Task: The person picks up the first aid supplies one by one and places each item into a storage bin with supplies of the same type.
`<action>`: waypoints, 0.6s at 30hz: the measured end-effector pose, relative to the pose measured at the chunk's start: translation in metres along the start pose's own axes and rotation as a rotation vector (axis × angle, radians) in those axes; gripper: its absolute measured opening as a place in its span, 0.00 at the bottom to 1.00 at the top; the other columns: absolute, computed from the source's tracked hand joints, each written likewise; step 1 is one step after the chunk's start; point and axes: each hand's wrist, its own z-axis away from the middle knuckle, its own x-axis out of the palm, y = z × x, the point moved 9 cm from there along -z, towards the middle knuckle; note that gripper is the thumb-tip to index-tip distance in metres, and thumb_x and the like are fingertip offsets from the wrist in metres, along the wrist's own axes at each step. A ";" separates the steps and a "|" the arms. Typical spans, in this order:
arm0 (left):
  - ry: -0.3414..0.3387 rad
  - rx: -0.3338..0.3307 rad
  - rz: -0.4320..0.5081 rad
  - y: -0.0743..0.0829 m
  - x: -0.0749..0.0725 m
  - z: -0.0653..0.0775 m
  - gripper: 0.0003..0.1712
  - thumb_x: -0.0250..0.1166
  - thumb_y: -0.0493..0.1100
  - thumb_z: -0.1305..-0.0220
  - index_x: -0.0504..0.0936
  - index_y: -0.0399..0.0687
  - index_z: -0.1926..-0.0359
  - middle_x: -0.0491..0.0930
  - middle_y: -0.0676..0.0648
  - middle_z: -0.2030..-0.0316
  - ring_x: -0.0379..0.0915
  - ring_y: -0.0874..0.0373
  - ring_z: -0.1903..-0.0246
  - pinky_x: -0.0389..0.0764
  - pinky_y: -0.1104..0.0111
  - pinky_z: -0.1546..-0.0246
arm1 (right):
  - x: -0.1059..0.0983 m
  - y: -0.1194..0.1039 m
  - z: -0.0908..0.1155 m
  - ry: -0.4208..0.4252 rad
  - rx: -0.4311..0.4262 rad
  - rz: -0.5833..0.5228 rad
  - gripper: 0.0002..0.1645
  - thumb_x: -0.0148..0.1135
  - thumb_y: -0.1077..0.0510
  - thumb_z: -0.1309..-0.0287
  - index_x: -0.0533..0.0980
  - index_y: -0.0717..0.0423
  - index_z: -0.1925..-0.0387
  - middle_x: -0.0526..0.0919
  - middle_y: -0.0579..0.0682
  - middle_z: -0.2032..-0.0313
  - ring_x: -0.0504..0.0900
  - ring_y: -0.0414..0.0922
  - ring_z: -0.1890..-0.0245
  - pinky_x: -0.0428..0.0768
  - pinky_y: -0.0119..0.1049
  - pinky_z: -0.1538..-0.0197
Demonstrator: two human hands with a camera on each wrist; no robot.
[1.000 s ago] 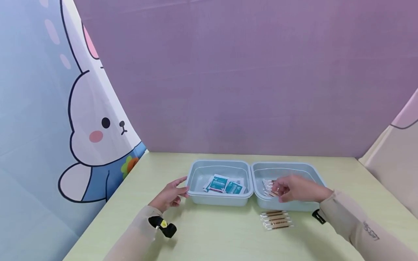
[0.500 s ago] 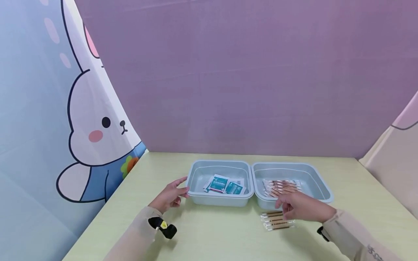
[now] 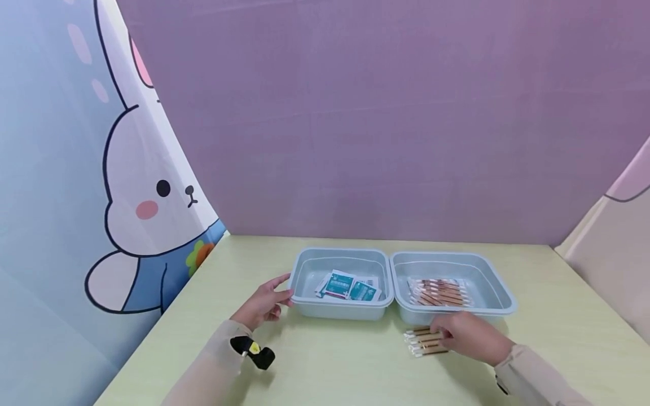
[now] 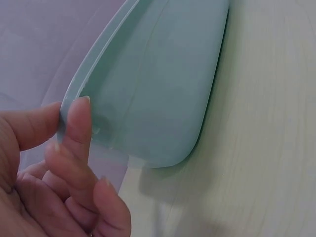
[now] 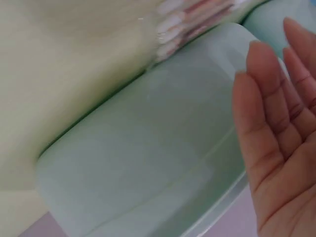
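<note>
My left hand [image 3: 262, 304] pinches the rim of the left pale blue plastic bin [image 3: 340, 310] at its near left corner; the left wrist view shows thumb and index finger [image 4: 79, 123] on either side of that rim. Several teal-and-white sachets [image 3: 339, 283] lie inside. In front of the right bin [image 3: 487, 270], my right hand [image 3: 474, 336] is over the right end of a clear packet of cotton swabs [image 3: 424, 341] on the table. Its fingers [image 5: 261, 89] look loosely bent in the right wrist view, with no swabs between them. Whether they touch the packet cannot be told.
More packets of brown-stick cotton swabs [image 3: 439, 293] lie in the right bin, which stands against the left one. The pale wooden table [image 3: 330, 361] ends at a purple backdrop [image 3: 386, 141]; a rabbit-print cloth [image 3: 147, 169] hangs on the left.
My right hand has come out of the right bin and down toward me, over the swab packet on the table. The left hand has stayed at the left bin's rim.
</note>
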 end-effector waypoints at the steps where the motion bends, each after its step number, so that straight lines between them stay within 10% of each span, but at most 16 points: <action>1: 0.002 0.002 0.001 0.000 0.000 0.000 0.32 0.58 0.41 0.31 0.61 0.49 0.29 0.80 0.49 0.76 0.60 0.60 0.85 0.63 0.71 0.81 | 0.001 0.000 0.000 0.006 -0.005 0.037 0.13 0.70 0.72 0.61 0.80 0.56 0.71 0.78 0.38 0.77 0.71 0.29 0.77 0.74 0.28 0.76; 18: 0.003 0.011 0.002 -0.001 0.000 0.000 0.32 0.58 0.41 0.31 0.61 0.47 0.29 0.80 0.49 0.77 0.60 0.60 0.86 0.63 0.72 0.81 | 0.022 0.008 0.005 0.002 -0.062 0.164 0.18 0.66 0.78 0.66 0.76 0.52 0.78 0.75 0.37 0.82 0.67 0.28 0.81 0.71 0.24 0.79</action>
